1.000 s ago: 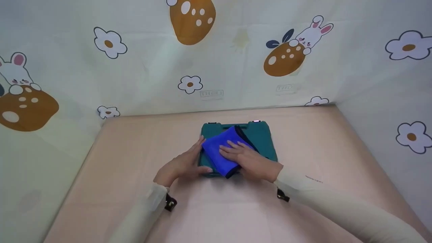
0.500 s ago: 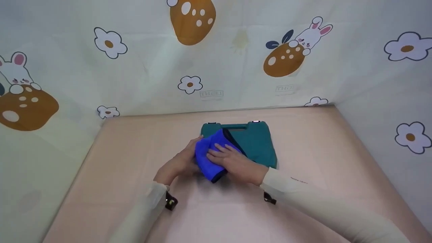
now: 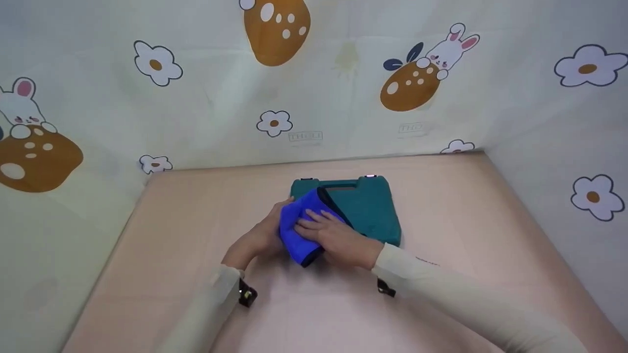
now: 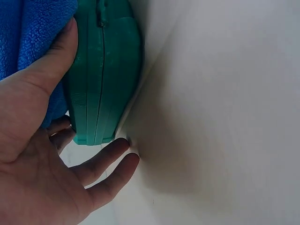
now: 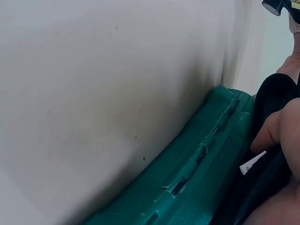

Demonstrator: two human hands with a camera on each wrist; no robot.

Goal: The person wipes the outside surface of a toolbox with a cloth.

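Note:
A teal-green plastic carrying case with a handle and latches lies flat on the table. Over its left part is a folded blue towelling cloth with black trim, overhanging the left and near edges. My right hand presses the cloth with spread, mostly straight fingers; its thumb lies against the black trim. At the case's left end my left hand braces it. In the left wrist view, the left thumb rests along the case's upper edge beside the cloth, and two fingers stretch past the corner.
The table has a pale pinkish cover. Patterned curtain-like walls with rabbits and flowers close off the back and sides. A small white tag sticks out by the black trim. Dark wrist-camera mounts sit under both cuffs.
The right hand has slid the cloth left and toward the near edge, mostly in the first half second, uncovering more of the case's right side. The left hand stays at the left end.

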